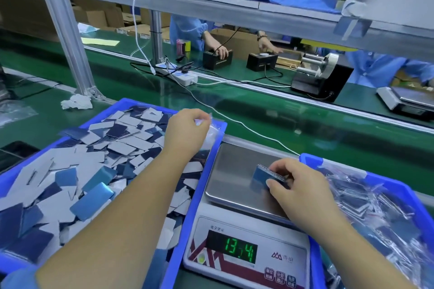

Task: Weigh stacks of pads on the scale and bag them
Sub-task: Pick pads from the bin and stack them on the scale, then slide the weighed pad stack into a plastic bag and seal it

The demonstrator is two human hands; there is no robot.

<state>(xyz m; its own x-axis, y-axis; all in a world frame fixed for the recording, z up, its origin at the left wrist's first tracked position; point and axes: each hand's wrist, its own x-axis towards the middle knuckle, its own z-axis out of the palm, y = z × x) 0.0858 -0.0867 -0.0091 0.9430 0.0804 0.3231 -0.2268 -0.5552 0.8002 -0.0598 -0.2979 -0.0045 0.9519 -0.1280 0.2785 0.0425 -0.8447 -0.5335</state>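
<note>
A white digital scale (237, 265) with a steel pan (232, 176) stands between two blue trays; its green display shows digits like 13.4. My right hand (300, 185) grips a small stack of blue pads (263, 175) resting on the pan. My left hand (185, 131) reaches over the far right corner of the left tray (185, 223) and pinches a clear plastic bag (211, 131). That tray is heaped with several loose blue and grey pads (89, 171).
The right blue tray (389, 180) holds several clear bags of pads (375, 213). A white cable (234, 121) crosses the green belt behind the scale. Beyond it sit a power strip (183, 76), a tape dispenser (319, 77), another scale (408, 101) and people in blue coats.
</note>
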